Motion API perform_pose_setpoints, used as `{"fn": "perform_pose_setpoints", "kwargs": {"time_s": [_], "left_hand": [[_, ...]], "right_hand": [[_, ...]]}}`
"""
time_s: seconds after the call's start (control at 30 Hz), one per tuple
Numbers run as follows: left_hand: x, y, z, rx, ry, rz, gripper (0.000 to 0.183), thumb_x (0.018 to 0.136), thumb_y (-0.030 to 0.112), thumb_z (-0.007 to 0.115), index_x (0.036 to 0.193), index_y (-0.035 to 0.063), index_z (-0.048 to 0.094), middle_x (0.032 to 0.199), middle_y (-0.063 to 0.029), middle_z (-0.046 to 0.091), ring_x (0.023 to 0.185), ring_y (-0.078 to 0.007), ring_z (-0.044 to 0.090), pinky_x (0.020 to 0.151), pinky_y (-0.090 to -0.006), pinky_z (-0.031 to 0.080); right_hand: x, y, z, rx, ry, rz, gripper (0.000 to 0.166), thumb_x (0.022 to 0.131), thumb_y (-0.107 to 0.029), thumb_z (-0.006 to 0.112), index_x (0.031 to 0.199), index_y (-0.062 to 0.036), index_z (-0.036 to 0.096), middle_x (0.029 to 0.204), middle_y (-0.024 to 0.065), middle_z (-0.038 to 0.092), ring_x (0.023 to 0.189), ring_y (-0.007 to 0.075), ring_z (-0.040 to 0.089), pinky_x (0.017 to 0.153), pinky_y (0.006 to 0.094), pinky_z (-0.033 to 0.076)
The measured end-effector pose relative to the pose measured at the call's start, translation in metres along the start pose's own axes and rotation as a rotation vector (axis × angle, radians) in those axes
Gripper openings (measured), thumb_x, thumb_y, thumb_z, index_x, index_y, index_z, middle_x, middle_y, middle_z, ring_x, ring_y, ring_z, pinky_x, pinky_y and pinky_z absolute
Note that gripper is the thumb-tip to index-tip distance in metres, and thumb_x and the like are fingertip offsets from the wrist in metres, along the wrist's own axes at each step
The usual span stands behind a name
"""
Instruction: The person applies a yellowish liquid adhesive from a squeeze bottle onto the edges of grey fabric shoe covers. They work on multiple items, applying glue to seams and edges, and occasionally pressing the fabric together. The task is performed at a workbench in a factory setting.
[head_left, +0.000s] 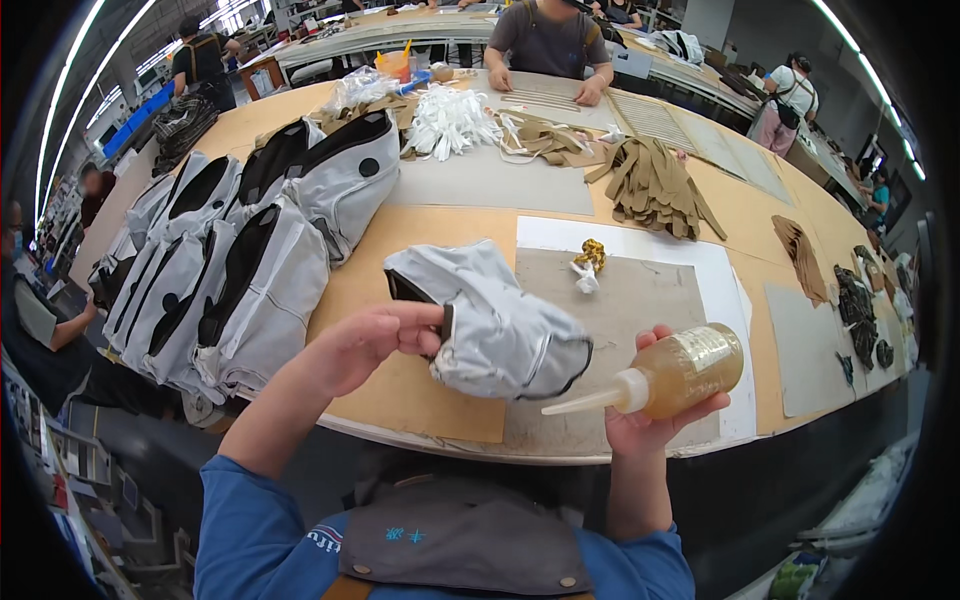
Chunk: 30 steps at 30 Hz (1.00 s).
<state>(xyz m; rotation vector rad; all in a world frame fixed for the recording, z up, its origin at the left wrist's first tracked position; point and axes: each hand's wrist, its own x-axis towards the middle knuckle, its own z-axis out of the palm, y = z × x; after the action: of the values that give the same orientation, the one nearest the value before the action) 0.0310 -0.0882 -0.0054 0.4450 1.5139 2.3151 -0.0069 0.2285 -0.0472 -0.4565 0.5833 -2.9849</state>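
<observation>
Fingers of my left hand (367, 341) grip the dark-bound edge of a pale grey fabric pouch (495, 337) with black trim. The pouch is tilted over the front of the worktable, its far end towards my right hand. Held in my right hand (634, 435) is a translucent plastic squeeze bottle (690, 371) of amber liquid. It lies on its side in the palm, its long tapered nozzle pointing left, just below the pouch and apart from it. A label with writing is on the bottle.
Several similar pale grey pouches (255, 300) stand packed at the left. Further back lie white strips (450, 120) and brown fabric strips (652, 184). A yellow-and-black knotted bundle (591, 255) rests on a grey sheet (637, 285). A co-worker (551, 45) handles strips across the table.
</observation>
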Motion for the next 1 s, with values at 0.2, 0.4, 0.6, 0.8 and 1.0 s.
{"fn": "perform_pose_setpoints", "kwargs": {"time_s": [0.2, 0.4, 0.6, 0.8, 1.0], "left_hand": [[-0.03, -0.023, 0.02, 0.076, 0.046, -0.222, 0.049, 0.087, 0.019, 0.05, 0.13, -0.0036, 0.041, 0.103, -0.0071, 0.057, 0.098, -0.0142, 0.051, 0.091, -0.0289, 0.035], [-0.042, -0.026, 0.027, 0.113, 0.076, -0.331, 0.055, 0.09, 0.016, 0.048, 0.137, -0.0028, 0.026, 0.091, -0.0043, 0.056, 0.085, -0.0087, 0.051, 0.078, -0.0226, 0.04], [-0.047, -0.026, 0.033, 0.129, 0.013, -0.265, 0.06, 0.092, 0.014, 0.046, 0.14, -0.0031, 0.016, 0.081, -0.0025, 0.053, 0.077, -0.0074, 0.048, 0.072, -0.0216, 0.04], [-0.054, -0.031, 0.026, 0.231, 0.011, -0.243, 0.06, 0.092, 0.013, 0.046, 0.14, -0.001, 0.014, 0.08, -0.0027, 0.053, 0.074, -0.0074, 0.045, 0.068, -0.0219, 0.039], [-0.055, -0.031, 0.025, 0.239, -0.002, -0.202, 0.059, 0.091, 0.011, 0.047, 0.14, 0.0032, 0.016, 0.078, -0.0027, 0.053, 0.071, -0.0072, 0.044, 0.066, -0.0224, 0.038]], "right_hand": [[0.003, 0.012, -0.009, -0.141, -0.098, 0.207, 0.094, 0.069, -0.074, 0.05, 0.132, -0.0064, 0.031, 0.126, 0.0124, 0.044, 0.109, 0.0221, 0.049, 0.079, 0.0318, 0.045], [0.001, 0.026, -0.007, -0.349, -0.093, 0.265, 0.094, 0.067, -0.074, 0.05, 0.132, -0.0088, 0.033, 0.128, 0.0092, 0.042, 0.12, 0.0271, 0.043, 0.093, 0.0393, 0.044], [0.005, 0.035, 0.01, -0.403, -0.061, 0.301, 0.095, 0.065, -0.072, 0.056, 0.129, -0.0056, 0.035, 0.128, 0.0101, 0.043, 0.117, 0.0256, 0.045, 0.091, 0.0385, 0.045], [0.009, 0.037, 0.013, -0.576, -0.205, 0.37, 0.098, 0.063, -0.073, 0.056, 0.129, -0.0032, 0.035, 0.125, 0.0124, 0.045, 0.118, 0.0237, 0.045, 0.09, 0.0351, 0.046], [0.01, 0.042, 0.016, -0.648, -0.168, 0.397, 0.105, 0.054, -0.07, 0.066, 0.127, -0.0016, 0.037, 0.121, 0.0133, 0.048, 0.116, 0.023, 0.047, 0.091, 0.0364, 0.046]]}}
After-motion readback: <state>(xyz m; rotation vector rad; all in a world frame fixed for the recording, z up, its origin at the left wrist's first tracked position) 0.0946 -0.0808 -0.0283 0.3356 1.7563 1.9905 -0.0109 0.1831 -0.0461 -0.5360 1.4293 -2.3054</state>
